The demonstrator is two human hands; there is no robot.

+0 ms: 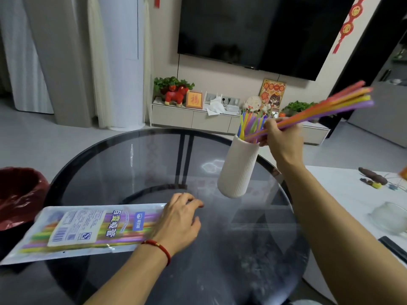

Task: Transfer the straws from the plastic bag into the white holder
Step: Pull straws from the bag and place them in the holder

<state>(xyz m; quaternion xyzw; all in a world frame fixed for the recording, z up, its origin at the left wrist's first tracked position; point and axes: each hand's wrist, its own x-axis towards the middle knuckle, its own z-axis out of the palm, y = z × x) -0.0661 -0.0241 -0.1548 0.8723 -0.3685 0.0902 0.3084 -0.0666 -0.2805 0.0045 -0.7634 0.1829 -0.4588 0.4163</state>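
Coloured straws [319, 106], a bundle, in right hand [279, 137] grip, clenched at the lower ends. Long axis slants from centre right up toward upper right of frame; free ends point up-right, gripped ends point down-left at the holder [240, 168] mouth. Holder sits just left of and below that hand, upright on the glass surface [154, 172], other straws already standing in it. Tips look to be at or just inside the rim; can't tell which. Likely needs tilting toward vertical to drop in. Left hand [178, 223], released, fingers spread, rests on bag [88, 230] end, lower left; bag holds more straws lying lengthwise left-right. Right hand is nearer holder.
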